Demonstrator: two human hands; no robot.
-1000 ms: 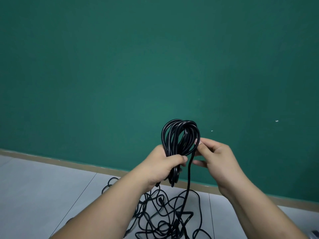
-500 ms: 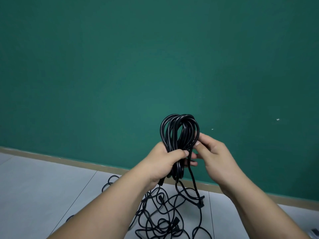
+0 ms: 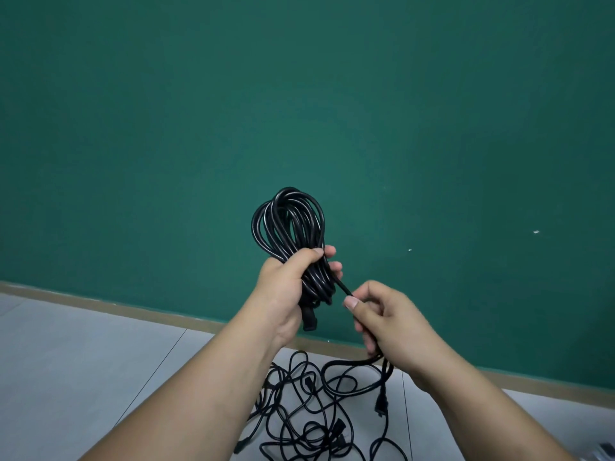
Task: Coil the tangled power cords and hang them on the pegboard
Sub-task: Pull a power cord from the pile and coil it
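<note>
Coiled cord (image 3: 289,224) sat gripped in the left hand (image 3: 285,289), right hand (image 3: 391,322) pinching its tail, above grey tiles (image 3: 83,361) and green wall (image 3: 299,94).

Left hand (image 3: 285,294) raised, fingers clenched, right hand (image 3: 394,327) lower, fingertips pinching

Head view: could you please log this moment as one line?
left hand grips coiled cord | right hand pinches its loose tail | tangled cords on floor | pegboard unseen
</note>
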